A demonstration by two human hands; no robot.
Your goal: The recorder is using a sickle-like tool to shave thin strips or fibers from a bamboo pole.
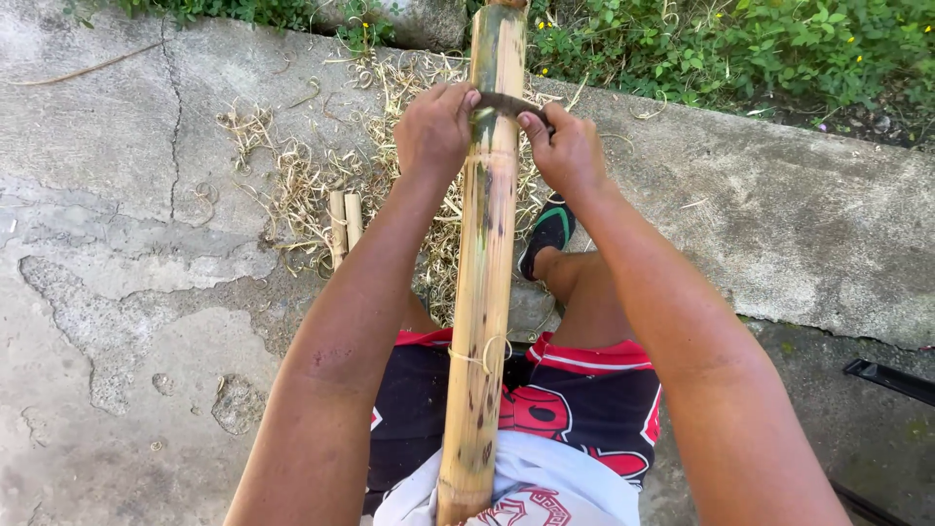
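Observation:
A long bamboo pole (482, 282) runs from my lap away toward the plants, its near part scraped yellow and its far end still green. A dark metal blade (506, 102) lies across the pole near the far end. My left hand (433, 127) grips the blade's left end and my right hand (565, 151) grips its right end. Both arms stretch forward along either side of the pole.
Pale bamboo shavings (312, 185) lie scattered on the cracked concrete (117, 244), with two short bamboo pieces (345, 222) among them. Green plants (740, 44) border the slab's far edge. My foot in a dark sandal (548, 229) rests ahead. A dark object (891, 378) sits at right.

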